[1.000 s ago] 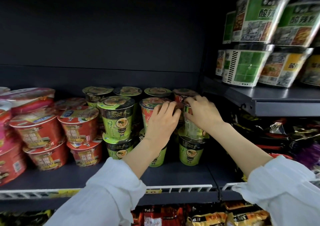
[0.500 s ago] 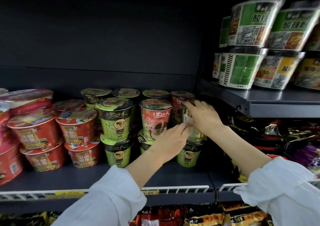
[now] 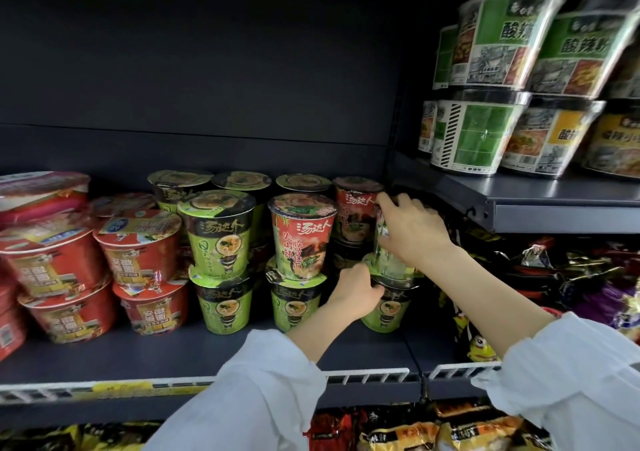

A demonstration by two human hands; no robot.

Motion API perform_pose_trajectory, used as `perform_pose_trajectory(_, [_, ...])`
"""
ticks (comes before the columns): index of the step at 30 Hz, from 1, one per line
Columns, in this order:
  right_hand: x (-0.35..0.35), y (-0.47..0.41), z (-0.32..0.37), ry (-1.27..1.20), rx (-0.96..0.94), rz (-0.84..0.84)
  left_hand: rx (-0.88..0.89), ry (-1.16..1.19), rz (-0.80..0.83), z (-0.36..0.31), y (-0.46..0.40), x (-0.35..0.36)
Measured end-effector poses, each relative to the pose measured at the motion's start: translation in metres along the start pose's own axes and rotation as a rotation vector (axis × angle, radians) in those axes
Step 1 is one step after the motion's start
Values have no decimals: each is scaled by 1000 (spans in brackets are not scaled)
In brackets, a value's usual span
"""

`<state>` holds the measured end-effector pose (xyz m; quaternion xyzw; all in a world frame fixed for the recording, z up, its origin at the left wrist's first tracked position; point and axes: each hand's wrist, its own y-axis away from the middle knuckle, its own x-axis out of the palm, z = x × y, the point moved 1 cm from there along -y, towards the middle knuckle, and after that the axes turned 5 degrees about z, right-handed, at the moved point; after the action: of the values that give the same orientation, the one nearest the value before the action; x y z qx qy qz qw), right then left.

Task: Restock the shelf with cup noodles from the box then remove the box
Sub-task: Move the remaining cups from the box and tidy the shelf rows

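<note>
Right fingers (image 3: pixel 398 204) gripping top cup (image 3: pixel 389 253), left fingers (image 3: pixel 372 289) gripping lower cup (image 3: pixel 389 307), two red cups (image 3: pixel 301 239)

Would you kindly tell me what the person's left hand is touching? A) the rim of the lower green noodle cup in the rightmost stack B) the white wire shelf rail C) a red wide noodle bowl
A: the left hand rests its fingers at the rim of the lower green noodle cup, under the cup the right hand holds.
</note>
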<state>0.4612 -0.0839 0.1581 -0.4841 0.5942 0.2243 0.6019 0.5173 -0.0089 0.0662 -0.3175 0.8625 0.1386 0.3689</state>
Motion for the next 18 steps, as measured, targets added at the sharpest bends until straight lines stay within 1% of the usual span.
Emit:
perform_pose_trajectory(2, [0,-2,3,0,-6,-1,-2,-20,-8,4,-3,-9])
perform_pose_trajectory(6, [-1,-14,10,-19,-42,30,27,-152,-98,10,-10,-29])
perform_pose_trajectory(11, [-9,-45,15,-162,-32,30,-19,-215,7,5,-23,-31])
perform_pose_trajectory(13, [-7,-57,15,-202,-54,68,-41,-258,12,1,-31,-29])
perform_pose_trajectory(16, [-1,-73,15,-258,-117,170,-86,-335,18,0,-44,-24])
perform_pose_trajectory(18, [1,-78,15,-271,-127,190,-119,-355,-10,-2,-51,-20])
